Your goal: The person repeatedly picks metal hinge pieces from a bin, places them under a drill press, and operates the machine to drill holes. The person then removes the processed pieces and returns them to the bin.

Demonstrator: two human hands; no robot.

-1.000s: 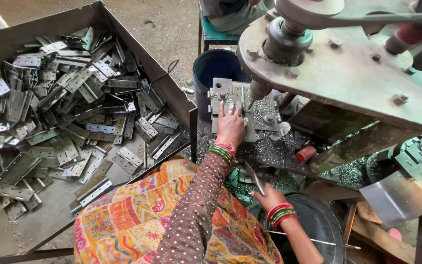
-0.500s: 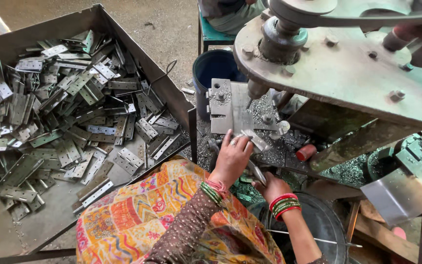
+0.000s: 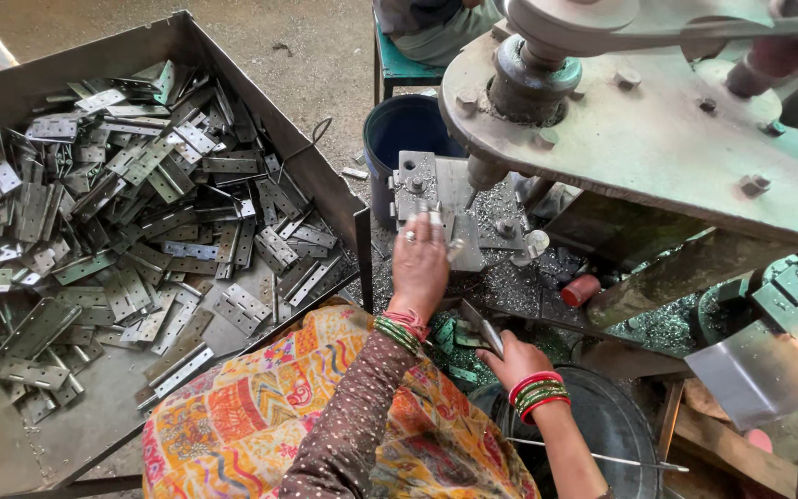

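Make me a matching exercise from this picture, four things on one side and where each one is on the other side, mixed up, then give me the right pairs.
Things:
1. left hand
2. right hand
3. pile of hinges
4. blue bucket

Places:
A. inside the large metal tray
B. on the floor behind the machine plate
C. flat on the hinge on the machine plate, under the press
D. lower down by the person's lap, holding a metal piece

Pairs: 1-C, 2-D, 3-A, 4-B
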